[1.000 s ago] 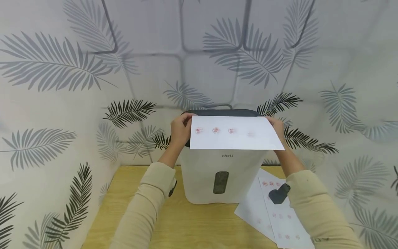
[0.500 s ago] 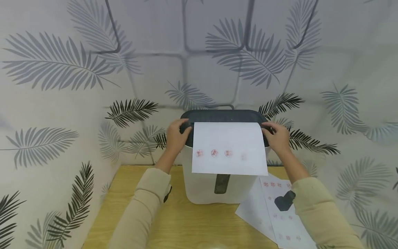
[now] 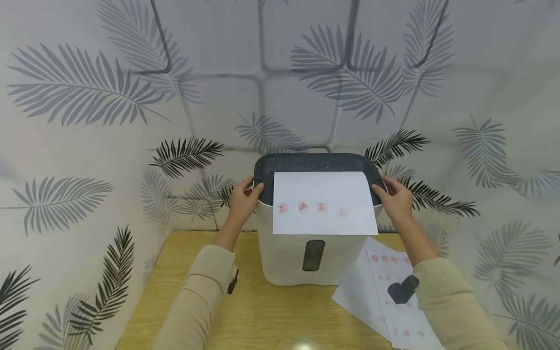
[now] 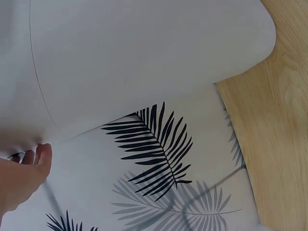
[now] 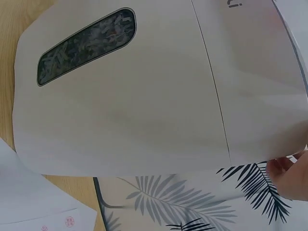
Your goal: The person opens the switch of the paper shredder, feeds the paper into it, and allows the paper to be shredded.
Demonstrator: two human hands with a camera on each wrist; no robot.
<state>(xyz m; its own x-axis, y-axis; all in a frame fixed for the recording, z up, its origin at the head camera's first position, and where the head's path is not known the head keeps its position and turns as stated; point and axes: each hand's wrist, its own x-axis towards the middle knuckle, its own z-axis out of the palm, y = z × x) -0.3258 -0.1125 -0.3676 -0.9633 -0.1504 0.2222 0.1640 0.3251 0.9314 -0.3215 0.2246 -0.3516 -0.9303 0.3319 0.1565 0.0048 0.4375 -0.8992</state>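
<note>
A white paper shredder (image 3: pixel 284 262) with a dark lid (image 3: pixel 312 161) stands on the wooden table. A white sheet with a row of red stamp marks (image 3: pixel 323 194) lies over the top, its far edge at the lid and its near end hanging over the front. My left hand (image 3: pixel 241 200) grips the shredder's left top edge, thumb on the lid and fingers down the side. On the right edge, my right hand (image 3: pixel 397 200) holds it the same way. Neither hand touches the sheet. Paper shreds show through the shredder's window (image 5: pixel 89 45) in the right wrist view.
Stamped paper sheets (image 3: pixel 393 316) lie overlapping on the table (image 3: pixel 245 316), right of the shredder and partly under the right forearm. A leaf-patterned wall covering (image 3: pixel 210 107) rises close behind the shredder.
Both hands have let go of the sheet and moved outward to the shredder's sides. The sheet has swung down over the front, and its near edge has since risen slightly toward the lid.
</note>
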